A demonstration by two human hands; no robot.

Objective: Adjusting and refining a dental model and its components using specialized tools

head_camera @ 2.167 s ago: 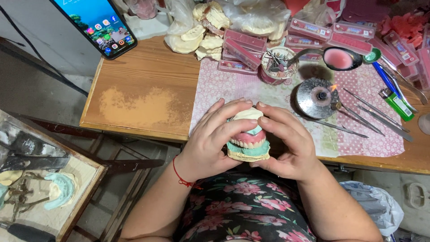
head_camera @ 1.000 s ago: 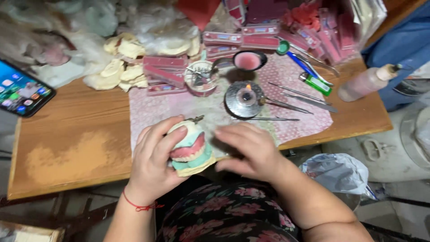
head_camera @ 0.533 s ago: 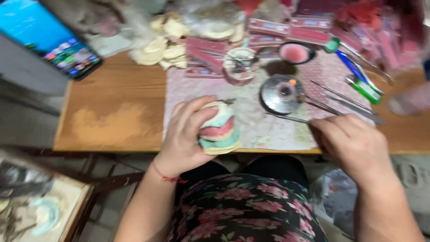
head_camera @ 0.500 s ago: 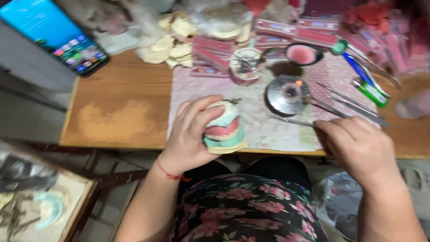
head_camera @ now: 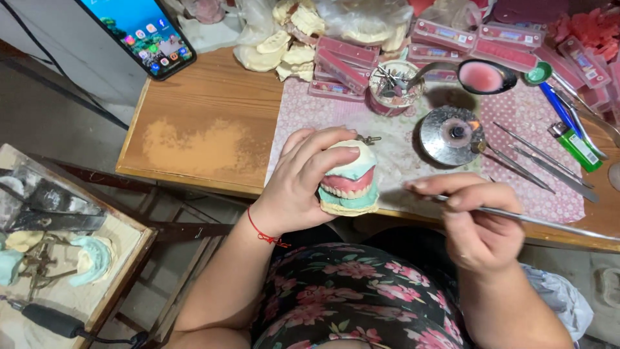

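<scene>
- Our left hand (head_camera: pixel 298 187) is curled around the denture model (head_camera: pixel 349 178), fingers over its top and thumb behind, holding it just above the near edge of the desk (head_camera: pixel 200 110).
- Our right hand (head_camera: pixel 476 220) pinches a thin metal instrument (head_camera: pixel 536 221) between thumb and fingertips; its tip points toward the model, just beside it and not touching.
- Past the model, on the patterned mat (head_camera: pixel 413 139), stand a round metal burner (head_camera: pixel 452 134) and a small cup of tools (head_camera: pixel 391 87).

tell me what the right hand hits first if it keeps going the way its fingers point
Probably the denture model held in the left hand; the right hand fingers aim left at it, though depth is hard to judge.
</scene>
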